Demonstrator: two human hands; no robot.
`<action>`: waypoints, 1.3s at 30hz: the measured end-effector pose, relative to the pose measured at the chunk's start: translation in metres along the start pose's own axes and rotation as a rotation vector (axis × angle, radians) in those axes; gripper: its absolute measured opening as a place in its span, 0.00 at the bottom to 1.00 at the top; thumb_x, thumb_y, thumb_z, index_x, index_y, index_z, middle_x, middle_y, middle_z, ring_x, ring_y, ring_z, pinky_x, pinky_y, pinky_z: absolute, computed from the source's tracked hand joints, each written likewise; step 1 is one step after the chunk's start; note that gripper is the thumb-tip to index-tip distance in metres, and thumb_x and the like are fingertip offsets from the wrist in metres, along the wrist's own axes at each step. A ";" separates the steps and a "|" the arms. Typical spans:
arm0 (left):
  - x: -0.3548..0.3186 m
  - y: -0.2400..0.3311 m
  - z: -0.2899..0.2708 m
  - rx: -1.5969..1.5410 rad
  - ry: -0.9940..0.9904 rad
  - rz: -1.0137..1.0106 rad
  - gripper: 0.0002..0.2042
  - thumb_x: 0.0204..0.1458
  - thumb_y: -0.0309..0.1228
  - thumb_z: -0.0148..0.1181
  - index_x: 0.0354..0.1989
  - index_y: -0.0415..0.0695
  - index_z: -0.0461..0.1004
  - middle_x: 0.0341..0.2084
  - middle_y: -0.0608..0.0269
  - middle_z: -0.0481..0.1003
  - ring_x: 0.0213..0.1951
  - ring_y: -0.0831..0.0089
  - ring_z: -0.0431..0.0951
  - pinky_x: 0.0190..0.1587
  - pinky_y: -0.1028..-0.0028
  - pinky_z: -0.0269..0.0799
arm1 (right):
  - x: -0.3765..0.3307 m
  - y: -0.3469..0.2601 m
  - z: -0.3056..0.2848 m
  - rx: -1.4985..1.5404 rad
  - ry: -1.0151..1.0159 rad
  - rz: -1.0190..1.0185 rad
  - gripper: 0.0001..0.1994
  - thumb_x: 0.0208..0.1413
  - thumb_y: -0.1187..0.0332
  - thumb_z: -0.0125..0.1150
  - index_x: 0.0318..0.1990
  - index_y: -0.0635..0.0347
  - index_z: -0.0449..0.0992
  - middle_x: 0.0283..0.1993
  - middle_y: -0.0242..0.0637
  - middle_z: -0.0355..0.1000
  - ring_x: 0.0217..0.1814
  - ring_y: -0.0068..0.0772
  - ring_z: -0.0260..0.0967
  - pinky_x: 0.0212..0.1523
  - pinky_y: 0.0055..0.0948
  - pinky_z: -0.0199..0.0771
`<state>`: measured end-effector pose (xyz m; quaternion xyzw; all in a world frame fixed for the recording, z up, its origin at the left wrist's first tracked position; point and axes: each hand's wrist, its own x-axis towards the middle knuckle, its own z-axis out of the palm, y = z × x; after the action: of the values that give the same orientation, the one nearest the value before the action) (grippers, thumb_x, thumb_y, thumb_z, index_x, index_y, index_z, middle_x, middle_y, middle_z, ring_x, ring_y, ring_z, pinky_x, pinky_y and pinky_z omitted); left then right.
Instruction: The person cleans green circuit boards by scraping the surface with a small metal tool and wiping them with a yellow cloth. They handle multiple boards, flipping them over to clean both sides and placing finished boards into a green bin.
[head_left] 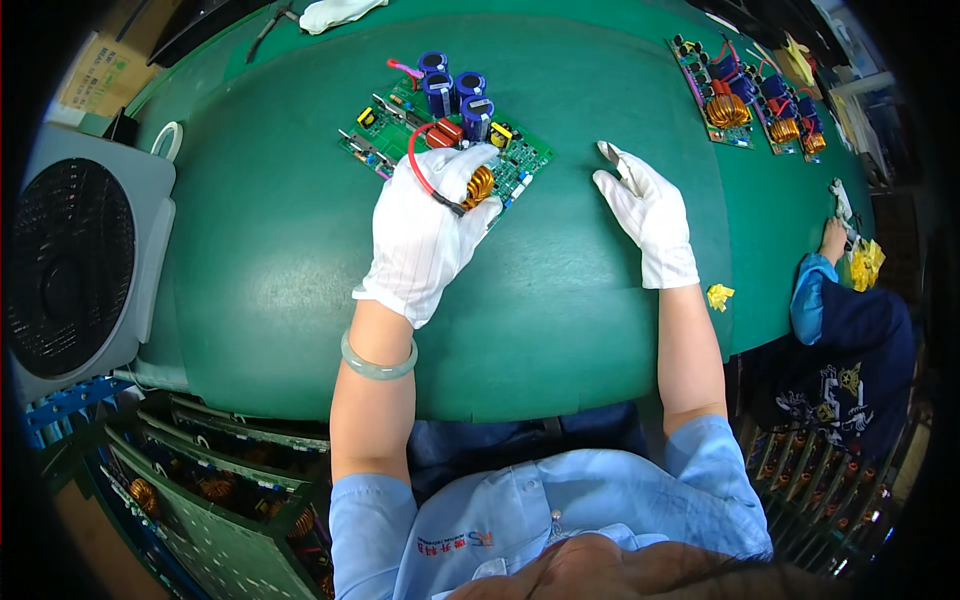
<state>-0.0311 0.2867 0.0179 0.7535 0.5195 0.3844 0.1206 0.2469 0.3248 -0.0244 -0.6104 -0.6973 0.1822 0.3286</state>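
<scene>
A green circuit board lies on the green-topped bench. Standing on it are several dark blue capacitors, a red component and a copper-wound coil. My left hand, in a white glove, is closed around the coil, with its fingers on either side. A red wire with a black end loops over the back of that hand. To the right of the board, my right hand, also gloved, hovers over or rests on the bench, fingers stretched and apart, holding nothing.
More populated boards stand at the far right. A grey fan is at the left. Racks of boards sit below the bench edge. Yellow scraps lie right of my arm. A co-worker's hand is at the right edge.
</scene>
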 end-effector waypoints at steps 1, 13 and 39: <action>0.000 -0.002 0.000 0.004 0.010 0.037 0.24 0.40 0.27 0.73 0.49 0.48 0.77 0.41 0.58 0.78 0.44 0.58 0.78 0.49 0.67 0.74 | 0.000 -0.001 -0.001 -0.008 0.001 -0.002 0.19 0.54 0.59 0.70 0.52 0.54 0.79 0.43 0.39 0.80 0.43 0.37 0.79 0.45 0.27 0.76; 0.002 -0.020 -0.052 -0.402 -0.340 -0.034 0.18 0.41 0.17 0.62 0.44 0.40 0.80 0.49 0.52 0.77 0.52 0.58 0.76 0.56 0.66 0.72 | -0.001 0.002 0.000 -0.013 0.021 -0.062 0.18 0.54 0.58 0.69 0.51 0.51 0.80 0.43 0.40 0.79 0.43 0.44 0.78 0.44 0.32 0.77; 0.002 -0.012 -0.031 0.257 0.013 -0.375 0.37 0.43 0.52 0.73 0.54 0.35 0.72 0.47 0.46 0.76 0.48 0.50 0.73 0.54 0.59 0.68 | -0.002 -0.002 -0.003 -0.077 0.091 -0.144 0.16 0.54 0.59 0.67 0.48 0.52 0.79 0.42 0.39 0.80 0.42 0.46 0.77 0.41 0.37 0.77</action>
<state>-0.0612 0.2873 0.0332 0.6504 0.6960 0.2909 0.0895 0.2473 0.3220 -0.0214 -0.5786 -0.7302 0.1030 0.3485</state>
